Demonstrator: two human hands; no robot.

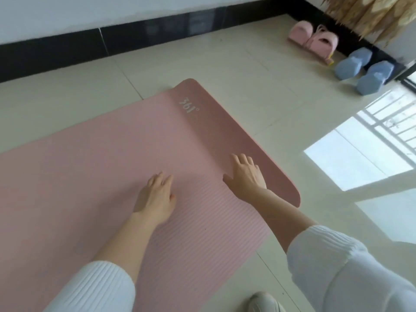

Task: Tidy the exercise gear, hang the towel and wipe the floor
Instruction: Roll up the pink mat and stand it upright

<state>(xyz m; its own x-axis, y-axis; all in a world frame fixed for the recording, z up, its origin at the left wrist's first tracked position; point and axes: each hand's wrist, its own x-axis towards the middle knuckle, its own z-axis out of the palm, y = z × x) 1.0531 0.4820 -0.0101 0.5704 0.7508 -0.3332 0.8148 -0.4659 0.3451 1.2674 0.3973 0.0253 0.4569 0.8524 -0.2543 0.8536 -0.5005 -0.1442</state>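
Glossy cream floor tiles [247,70] are bounded by black skirting at the far wall. A pink yoga mat [101,154] of ribbed foam is spread across them, its right end [247,136] curled upward. It is judged light, soft and springy, best taken at that curl. The left hand [155,197] and right hand [245,174] are laid flat on it, nothing gripped. Blue hexagonal dumbbells [364,70] are seen far right.

The only readable mark is "361°", printed in white on the pink exercise mat [112,167], close to its far corner on the raised, curled end. From the head view the characters stand tilted and turned partly upside down. Nothing else in view carries legible lettering, numbers or signs
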